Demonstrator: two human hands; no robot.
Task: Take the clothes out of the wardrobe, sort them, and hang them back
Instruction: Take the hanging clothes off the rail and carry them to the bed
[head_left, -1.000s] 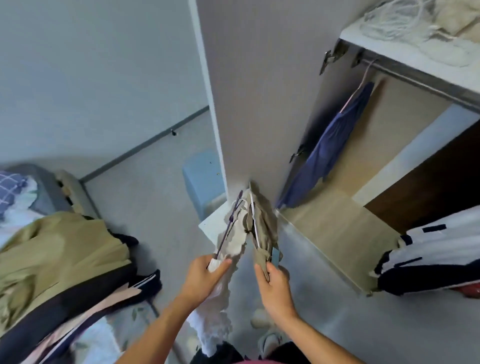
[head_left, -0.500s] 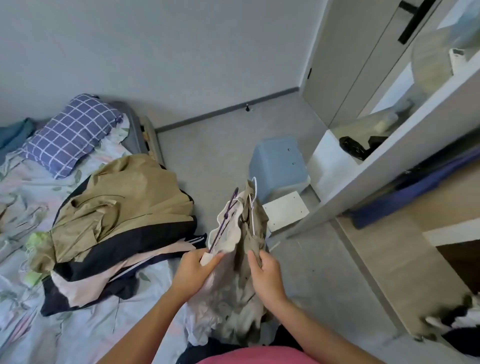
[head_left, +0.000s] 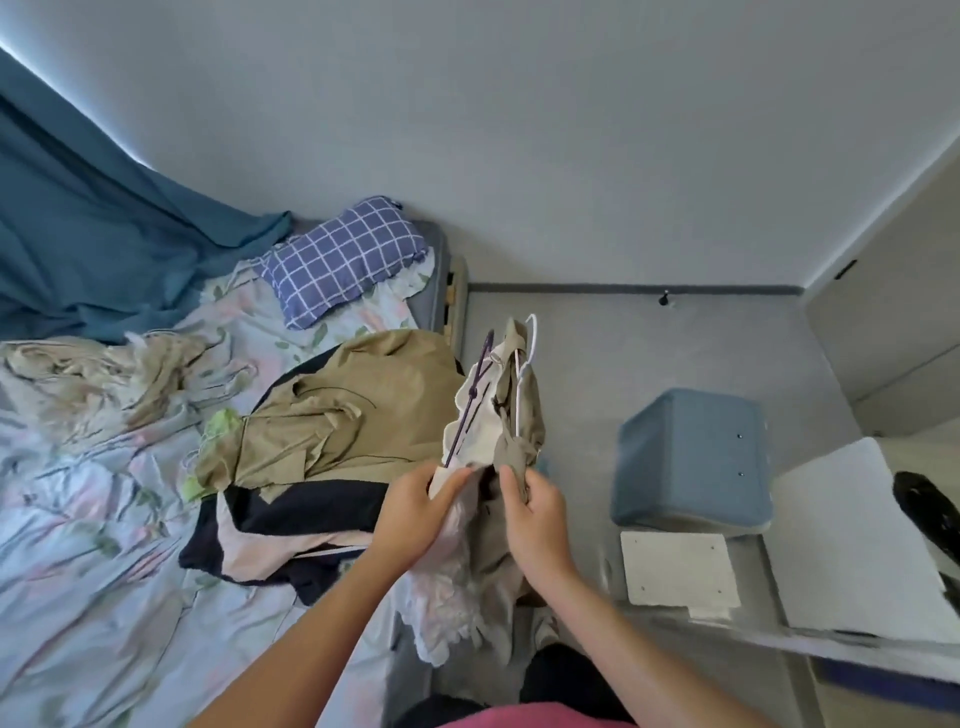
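My left hand (head_left: 415, 512) grips a cream-white garment (head_left: 478, 436) on a purple hanger (head_left: 470, 402). Beside it, my right hand (head_left: 535, 512) grips a khaki garment (head_left: 524, 415) on a white hanger (head_left: 524, 358). Both garments hang down between my arms, over the bed's edge. On the bed (head_left: 104, 571) to the left lies a pile of clothes: an olive-tan jacket (head_left: 358, 405) on top of dark navy (head_left: 311, 509) and pale pink pieces (head_left: 270, 551).
A blue checked pillow (head_left: 343, 260) and a teal curtain (head_left: 104, 234) are at the bed's far end. A blue plastic stool (head_left: 691, 457) stands on the grey floor to the right, next to a white board (head_left: 680, 569) and a white panel (head_left: 857, 545).
I have turned left, away from the wardrobe and toward the bed. Both hands kept their hold on the two hangered garments, which now hang over the bed's edge near the pile.
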